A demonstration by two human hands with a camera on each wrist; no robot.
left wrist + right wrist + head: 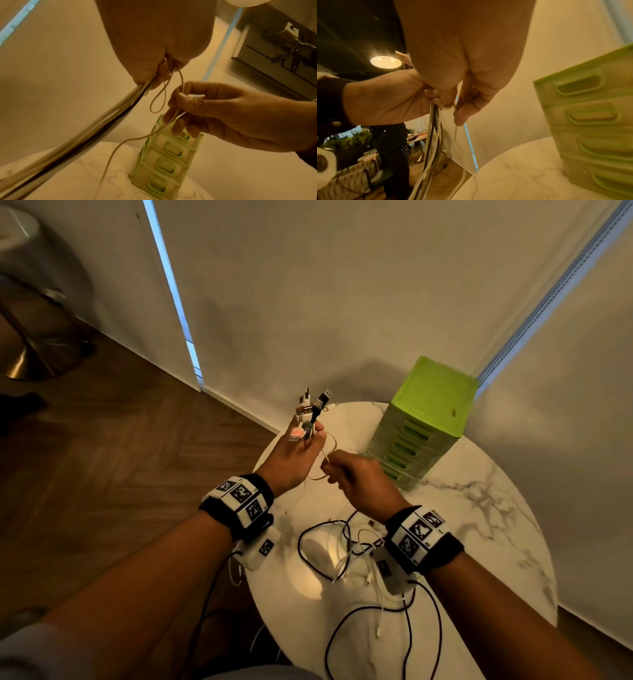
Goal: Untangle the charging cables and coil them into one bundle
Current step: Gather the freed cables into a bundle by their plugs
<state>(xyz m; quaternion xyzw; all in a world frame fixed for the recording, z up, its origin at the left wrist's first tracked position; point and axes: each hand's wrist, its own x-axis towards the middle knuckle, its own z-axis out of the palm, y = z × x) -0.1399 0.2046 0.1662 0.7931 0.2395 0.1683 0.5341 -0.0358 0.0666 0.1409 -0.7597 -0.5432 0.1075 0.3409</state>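
My left hand (301,450) is raised above the far left edge of the round marble table (479,508) and grips several charging cables just below their plugs (313,402), which stick up past the fingers. The bundled strands (85,135) hang from that fist as white and black lines (433,135). My right hand (346,474) sits close beside it and pinches one thin white cable (178,112), which forms a small loop (158,97) between the two hands. Loose black and white cables (342,559) lie tangled on the tabletop under my wrists.
A green plastic drawer unit (421,422) stands on the table's far side, just right of my hands (164,166). White walls close in behind the table. Wooden floor lies to the left, with a metal stand base (37,354) at the far left.
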